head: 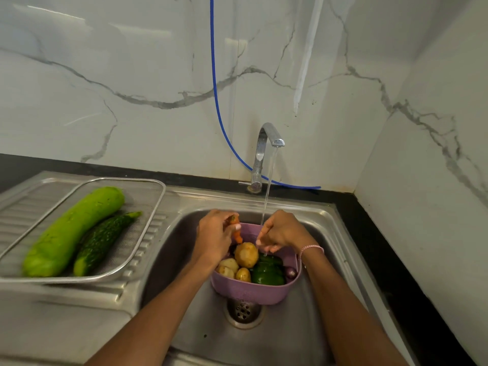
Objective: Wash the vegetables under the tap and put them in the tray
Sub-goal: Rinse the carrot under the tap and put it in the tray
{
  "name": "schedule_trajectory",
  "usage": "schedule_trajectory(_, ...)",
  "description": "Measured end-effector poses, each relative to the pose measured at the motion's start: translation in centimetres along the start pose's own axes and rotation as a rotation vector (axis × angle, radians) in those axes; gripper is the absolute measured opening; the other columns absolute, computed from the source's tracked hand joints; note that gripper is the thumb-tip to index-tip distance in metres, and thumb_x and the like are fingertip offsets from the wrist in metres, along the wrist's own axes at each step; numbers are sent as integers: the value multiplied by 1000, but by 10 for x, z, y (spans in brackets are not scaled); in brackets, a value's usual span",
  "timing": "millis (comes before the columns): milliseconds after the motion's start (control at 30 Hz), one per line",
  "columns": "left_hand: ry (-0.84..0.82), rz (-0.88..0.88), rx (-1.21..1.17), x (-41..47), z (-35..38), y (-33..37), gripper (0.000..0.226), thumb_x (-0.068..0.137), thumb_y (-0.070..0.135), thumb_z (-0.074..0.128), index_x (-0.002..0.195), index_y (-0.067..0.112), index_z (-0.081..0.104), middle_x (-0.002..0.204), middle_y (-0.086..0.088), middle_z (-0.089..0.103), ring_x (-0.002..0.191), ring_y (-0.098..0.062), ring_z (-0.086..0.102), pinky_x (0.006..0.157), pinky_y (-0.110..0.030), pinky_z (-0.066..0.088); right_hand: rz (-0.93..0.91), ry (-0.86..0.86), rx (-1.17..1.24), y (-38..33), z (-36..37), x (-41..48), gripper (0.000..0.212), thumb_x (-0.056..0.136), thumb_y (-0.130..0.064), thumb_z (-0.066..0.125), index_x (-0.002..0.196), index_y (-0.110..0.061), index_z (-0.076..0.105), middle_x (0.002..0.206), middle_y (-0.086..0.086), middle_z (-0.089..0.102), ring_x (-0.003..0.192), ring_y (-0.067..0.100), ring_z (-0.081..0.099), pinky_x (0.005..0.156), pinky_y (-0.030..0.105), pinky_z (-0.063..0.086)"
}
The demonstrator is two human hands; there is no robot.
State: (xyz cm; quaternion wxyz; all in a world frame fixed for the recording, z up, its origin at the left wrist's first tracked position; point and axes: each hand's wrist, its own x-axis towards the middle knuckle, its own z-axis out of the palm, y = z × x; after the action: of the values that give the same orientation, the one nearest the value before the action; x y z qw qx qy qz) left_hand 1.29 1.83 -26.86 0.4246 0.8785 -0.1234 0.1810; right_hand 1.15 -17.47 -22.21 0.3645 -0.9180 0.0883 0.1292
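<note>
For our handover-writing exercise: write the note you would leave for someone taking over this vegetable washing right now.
Left hand grips an orange carrot above the purple plastic basket in the steel sink.
Right hand, fingers loosely curled, holds nothing under the stream from the running chrome tap.
Done: the pale green long gourd and the dark green bumpy gourd lie in the metal mesh tray.
Left: the carrot, plus the brown potatoes, green pepper and small purple onion in the basket.
</note>
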Motion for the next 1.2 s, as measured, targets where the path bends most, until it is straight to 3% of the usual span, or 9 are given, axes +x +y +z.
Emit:
schedule_trajectory(133,13,90,13,-5,-13,5,33,82,24,86,114,22,78,109,3,75,98,-13,70,93,-29,56,-67,127,55,0,6,-16,10,96,-10,75,87,-10,81,78,8,80,68,17,76,67,27,65)
schedule_trajectory(267,-9,222,88,-7,-25,14,28,79,24,88,106,20,80,98,4,75,87,-10,69,84,-28,58,-202,398,77,11,21,-29,20,96,-15,73,80,-25,79,73,-3,77,68,10,75,77,34,66)
schedule_trajectory(400,-145,183,225,-12,-40,20,26,82,30,86,107,23,80,97,5,77,84,-7,69,84,-29,60,-217,374,107,10,28,-37,15,94,-19,78,81,-25,80,70,-5,76,69,10,75,82,41,66)
schedule_trajectory(567,-52,105,18,-7,-77,21,34,75,15,92,107,15,80,94,5,78,78,0,72,77,-18,61,-326,377,99,-13,28,-44,13,92,-10,79,90,-23,82,88,-7,78,87,6,72,91,33,62)
schedule_trajectory(800,72,-64,-120,-6,-144,19,31,72,0,89,101,11,80,88,1,78,68,13,67,70,-5,52,-501,222,182,-64,38,-50,23,90,-1,79,104,-20,80,99,-3,80,91,11,76,91,36,63)
schedule_trajectory(933,217,-149,-221,-22,-188,10,32,72,1,89,101,14,82,88,10,79,76,6,72,75,-9,54,-667,168,144,-113,59,-46,42,89,-8,82,125,-27,74,113,-1,78,97,15,77,92,35,63)
schedule_trajectory(1000,316,-227,-265,-32,-209,0,27,73,6,90,97,15,81,88,8,80,80,-3,75,80,-19,58,-755,153,176,-140,72,-43,48,88,-4,82,130,-26,73,122,1,76,95,15,78,96,33,61)
schedule_trajectory(1100,376,-322,-276,-45,-235,-19,22,74,15,92,91,19,79,87,5,80,84,-12,76,82,-30,60,-864,190,48,-182,94,-36,43,86,-3,82,126,-20,78,122,4,77,93,9,71,97,25,55)
schedule_trajectory(1200,303,-337,-117,-56,-252,-32,24,72,21,94,86,21,75,81,6,78,78,-8,74,76,-28,58,-916,160,-170,-214,112,-29,34,87,0,77,114,-19,83,109,3,81,91,17,72,94,32,56)
